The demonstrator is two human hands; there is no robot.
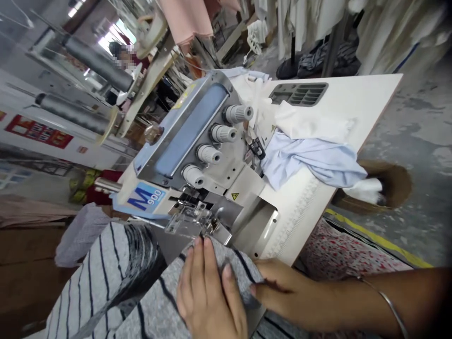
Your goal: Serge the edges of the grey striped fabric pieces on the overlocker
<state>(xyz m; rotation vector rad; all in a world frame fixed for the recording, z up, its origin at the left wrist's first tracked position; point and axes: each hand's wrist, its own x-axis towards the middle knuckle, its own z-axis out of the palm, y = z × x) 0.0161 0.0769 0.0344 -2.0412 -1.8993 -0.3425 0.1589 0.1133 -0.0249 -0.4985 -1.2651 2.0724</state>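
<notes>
Grey fabric with dark stripes (pixel 155 301) lies at the front of a blue and white sewing machine (pixel 190 127), its edge at the clear guard by the needle area. My left hand (pixel 208 292) rests flat on this fabric, fingers stretched toward the machine's foot. To its right, my right hand (pixel 286 292) pinches the fabric's edge between thumb and fingers. A bracelet circles the right wrist. The needle itself is too small to make out.
Light blue cloth (pixel 314 157) and white cloth (pixel 310 123) lie on the white table (pixel 370 99). A cardboard box (pixel 399 186) stands below the table's right edge. Thread cones (pixel 95 61) are at upper left. A person (pixel 123 56) is in the background.
</notes>
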